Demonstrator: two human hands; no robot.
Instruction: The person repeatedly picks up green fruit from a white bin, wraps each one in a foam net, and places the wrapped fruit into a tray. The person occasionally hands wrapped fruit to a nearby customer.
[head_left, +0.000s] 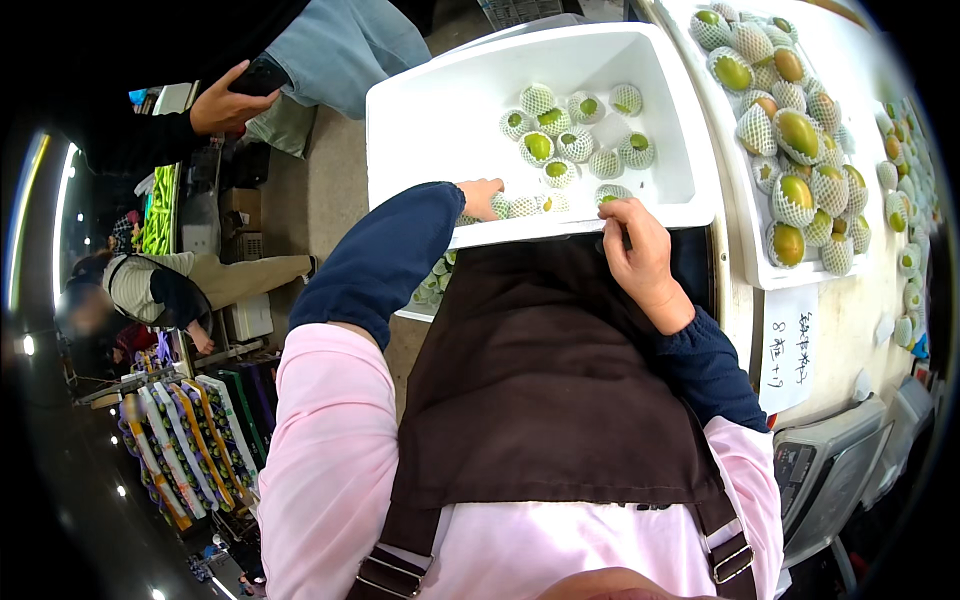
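Observation:
In front of me a white foam box (435, 135) holds several green fruits in white foam nets (576, 144). My left hand (480, 199) reaches over the near left rim, its fingers against a netted fruit (499, 204) beside the near wall. Whether they grip it cannot be made out. More netted fruits (525, 206) sit along that wall, partly hidden by the rim. My right hand (641, 255) is at the near right rim, fingers bent, close to another netted fruit (613, 193). What its fingertips touch is unclear.
On the table (847, 337) at right stand a foam tray of netted fruits (796, 135), a handwritten paper (787, 349) and a weighing scale (832, 472). Another person's hand (232, 101) holds a phone (259, 77) beyond the box's left side. A lower crate (416, 311) shows beneath.

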